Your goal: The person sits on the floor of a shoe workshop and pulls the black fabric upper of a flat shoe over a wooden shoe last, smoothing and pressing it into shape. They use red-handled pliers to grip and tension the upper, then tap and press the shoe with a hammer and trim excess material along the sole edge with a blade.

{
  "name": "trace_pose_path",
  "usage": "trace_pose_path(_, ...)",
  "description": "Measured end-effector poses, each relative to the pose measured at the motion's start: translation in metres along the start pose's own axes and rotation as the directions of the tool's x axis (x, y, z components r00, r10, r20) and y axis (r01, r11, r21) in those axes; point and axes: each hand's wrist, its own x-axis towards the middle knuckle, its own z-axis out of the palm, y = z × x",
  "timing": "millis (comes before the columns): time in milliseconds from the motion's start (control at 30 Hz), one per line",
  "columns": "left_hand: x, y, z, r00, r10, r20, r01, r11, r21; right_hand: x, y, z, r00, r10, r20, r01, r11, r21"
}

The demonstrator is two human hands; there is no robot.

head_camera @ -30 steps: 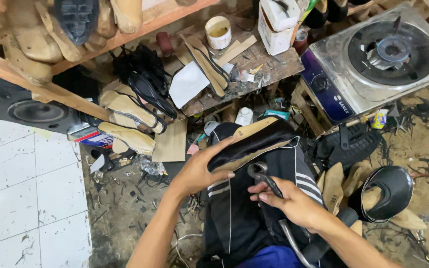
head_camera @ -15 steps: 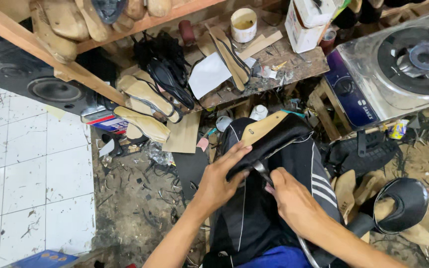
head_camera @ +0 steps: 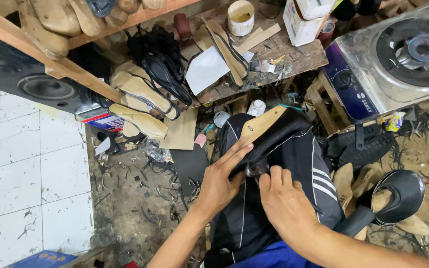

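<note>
Shoemaking work sits at the frame's centre: the left hand (head_camera: 219, 186) clamps a black shoe upper on its wooden last (head_camera: 269, 130) against the lap, fingers spread flat over the leather. The right hand (head_camera: 284, 198) closes around a metal tool (head_camera: 252, 170), probably pincers, biting the upper's edge. Doing this well likely means pulling the leather taut and evenly while the left hand keeps the last steady.

A shoe (head_camera: 274, 133) lies across the person's lap, the left hand (head_camera: 220, 183) at its left side, the right hand (head_camera: 284, 201) just behind it. A stove (head_camera: 398, 59) stands right of the workbench (head_camera: 294, 62); a tin (head_camera: 241, 17) sits at the bench's far edge.
</note>
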Motion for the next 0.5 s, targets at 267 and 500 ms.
trace_pose_path(267, 0.007, -0.013, -0.009, 0.996, 0.059, 0.067, -0.062, 0.998, 0.032, 0.011, 0.018, 0.014, 0.971, -0.149, -0.188, 0.176, 0.975, 0.136)
trace_pose_path(500, 0.014, -0.018, 0.006, 0.995, 0.049, 0.086, -0.063, 0.985, 0.16, 0.008, 0.026, 0.013, 0.994, 0.051, 0.101, -0.081, 0.945, 0.318)
